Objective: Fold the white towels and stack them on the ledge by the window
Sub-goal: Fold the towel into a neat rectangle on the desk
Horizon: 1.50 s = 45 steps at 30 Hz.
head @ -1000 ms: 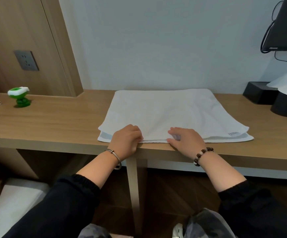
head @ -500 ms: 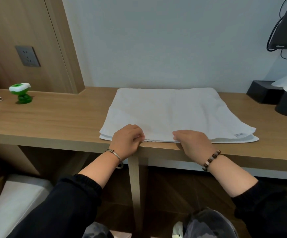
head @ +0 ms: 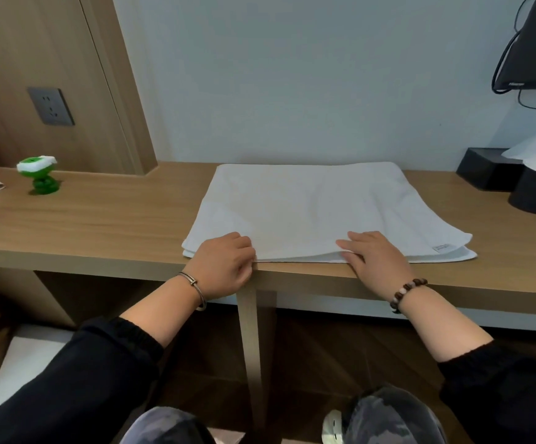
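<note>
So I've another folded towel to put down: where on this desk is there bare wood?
The widest bare stretch lies between the green toy and the white towel. A narrower strip runs right of the towel, before the black box and black cylinder. The far left end and right corner are crowded.

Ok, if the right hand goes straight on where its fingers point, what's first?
Right hand lies on the white towel, fingers aimed far-left across it. Only flat towel, then bare desk and probably the wall; nothing stands between.
</note>
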### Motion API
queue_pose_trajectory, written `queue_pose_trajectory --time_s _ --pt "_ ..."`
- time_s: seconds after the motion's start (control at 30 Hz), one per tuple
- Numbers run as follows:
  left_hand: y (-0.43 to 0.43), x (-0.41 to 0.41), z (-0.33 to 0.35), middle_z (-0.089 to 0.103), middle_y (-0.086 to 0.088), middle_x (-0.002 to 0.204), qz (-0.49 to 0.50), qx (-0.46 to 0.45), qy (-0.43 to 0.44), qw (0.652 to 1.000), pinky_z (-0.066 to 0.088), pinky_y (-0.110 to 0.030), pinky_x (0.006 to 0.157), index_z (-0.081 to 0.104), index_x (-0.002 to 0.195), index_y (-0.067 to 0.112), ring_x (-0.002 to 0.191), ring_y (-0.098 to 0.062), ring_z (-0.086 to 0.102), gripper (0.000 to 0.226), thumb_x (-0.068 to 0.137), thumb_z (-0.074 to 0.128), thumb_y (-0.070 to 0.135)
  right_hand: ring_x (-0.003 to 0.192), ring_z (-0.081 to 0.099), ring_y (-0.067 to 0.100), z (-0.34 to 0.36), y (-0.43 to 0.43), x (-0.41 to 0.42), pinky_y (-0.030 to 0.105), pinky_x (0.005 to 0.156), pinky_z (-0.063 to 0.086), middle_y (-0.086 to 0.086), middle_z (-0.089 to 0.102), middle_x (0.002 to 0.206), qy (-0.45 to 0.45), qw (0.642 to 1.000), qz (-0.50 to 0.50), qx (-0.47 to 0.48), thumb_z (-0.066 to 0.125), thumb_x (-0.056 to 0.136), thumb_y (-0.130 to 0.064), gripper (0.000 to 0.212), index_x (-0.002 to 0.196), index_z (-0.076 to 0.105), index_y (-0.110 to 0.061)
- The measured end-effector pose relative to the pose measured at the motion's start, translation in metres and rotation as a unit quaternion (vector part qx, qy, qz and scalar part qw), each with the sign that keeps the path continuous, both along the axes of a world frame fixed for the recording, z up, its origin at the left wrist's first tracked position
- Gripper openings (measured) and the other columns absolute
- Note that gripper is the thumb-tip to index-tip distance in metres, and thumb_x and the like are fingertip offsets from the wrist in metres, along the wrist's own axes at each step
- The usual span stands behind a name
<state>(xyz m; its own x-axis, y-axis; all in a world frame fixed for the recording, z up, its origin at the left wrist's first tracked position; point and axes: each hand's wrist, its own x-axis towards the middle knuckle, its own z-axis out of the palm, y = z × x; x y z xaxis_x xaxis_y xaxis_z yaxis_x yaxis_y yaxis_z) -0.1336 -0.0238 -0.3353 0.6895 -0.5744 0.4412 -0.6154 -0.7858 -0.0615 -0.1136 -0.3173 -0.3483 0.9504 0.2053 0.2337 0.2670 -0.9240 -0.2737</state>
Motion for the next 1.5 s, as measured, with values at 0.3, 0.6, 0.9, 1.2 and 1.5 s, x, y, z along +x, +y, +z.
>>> queue_pose_trajectory --time_s 0.3,0.6,0.9,1.2,1.5 --pt "-0.074 0.046 0.012 0.058 -0.006 0.122 0.19 -0.099 0.12 0.969 0.042 -0.034 0.089 0.061 0.12 0.016 0.116 -0.024 0.047 0.032 0.095 0.041 0.021 0.137 0.028 0.012 0.007 0.04 -0.009 0.026 0.11 0.022 -0.007 0.037 0.149 0.056 0.992 0.113 0.021 0.042 0.099 -0.027 0.041 0.14 0.044 -0.029" --pt "-0.117 0.051 -0.016 0.006 0.003 0.159 0.206 0.025 0.21 0.955 0.005 -0.052 0.114 0.013 0.15 0.029 0.146 -0.022 0.003 0.051 0.1 0.014 0.039 0.141 0.022 0.015 0.022 -0.04 -0.019 0.029 0.115 0.013 -0.004 0.03 0.153 0.11 0.993 0.005 -0.033 0.041 0.092 -0.005 0.056 0.144 0.037 -0.024" --pt "-0.116 0.054 -0.023 0.006 0.005 0.159 0.22 0.019 0.181 0.959 0.004 -0.054 0.114 0.011 0.149 0.035 0.146 -0.023 0.004 0.054 0.097 0.011 0.049 0.076 0.063 0.025 0.006 -0.062 -0.031 0.035 0.085 0.039 0.004 0.072 0.078 -0.152 0.969 -0.164 -0.102 0.059 0.087 -0.008 0.016 0.084 0.075 -0.013" --pt "-0.113 0.055 -0.017 0.006 0.004 0.159 0.207 0.036 0.192 0.959 0.003 -0.058 0.113 0.01 0.146 0.046 0.146 -0.025 0.003 0.047 0.1 0.01 0.044 0.084 0.05 0.019 -0.007 -0.085 -0.028 0.032 0.08 0.032 0.004 0.062 0.088 -0.128 0.96 -0.245 0.036 0.035 0.099 -0.03 0.043 0.08 0.068 -0.01" --pt "-0.056 0.077 0.018 0.027 0.002 0.151 0.382 0.03 0.255 0.888 0.009 -0.059 0.111 0.04 0.14 0.028 0.142 -0.027 0.014 0.045 0.1 0.021 0.034 0.077 0.049 0.016 0.004 0.009 -0.051 0.032 0.073 0.038 0.001 0.056 0.073 -0.034 0.988 0.06 0.135 0.046 0.098 -0.025 0.038 0.077 0.071 -0.006"
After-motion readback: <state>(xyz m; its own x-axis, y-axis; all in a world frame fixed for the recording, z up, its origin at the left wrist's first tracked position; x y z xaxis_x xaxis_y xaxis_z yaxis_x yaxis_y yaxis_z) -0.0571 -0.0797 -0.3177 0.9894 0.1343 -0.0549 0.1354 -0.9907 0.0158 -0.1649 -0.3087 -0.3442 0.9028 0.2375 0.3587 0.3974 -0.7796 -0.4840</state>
